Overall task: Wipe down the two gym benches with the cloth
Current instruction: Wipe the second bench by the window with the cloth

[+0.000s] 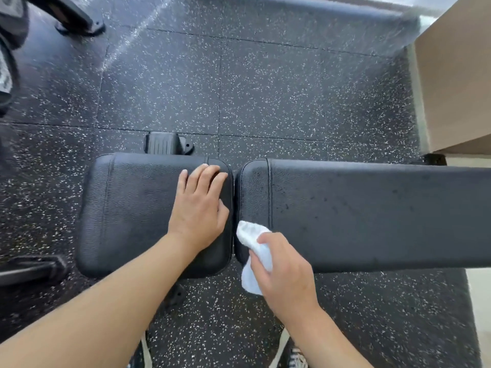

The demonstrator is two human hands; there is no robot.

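Note:
A black padded gym bench lies across the view in two parts: a short seat pad (127, 208) on the left and a long back pad (372, 216) on the right, with a narrow gap between them. My left hand (199, 205) rests flat on the seat pad's right end, fingers straight. My right hand (284, 272) grips a white cloth (255, 240) and holds it against the near left corner of the long pad. Part of the cloth hangs below the pad's front edge.
Speckled black rubber floor (265, 88) surrounds the bench. A bench foot (164, 143) shows behind the seat pad. Dark gym equipment (16, 62) stands at the far left, another black part (32, 269) at the near left. A beige wall or box (457, 75) rises at the right.

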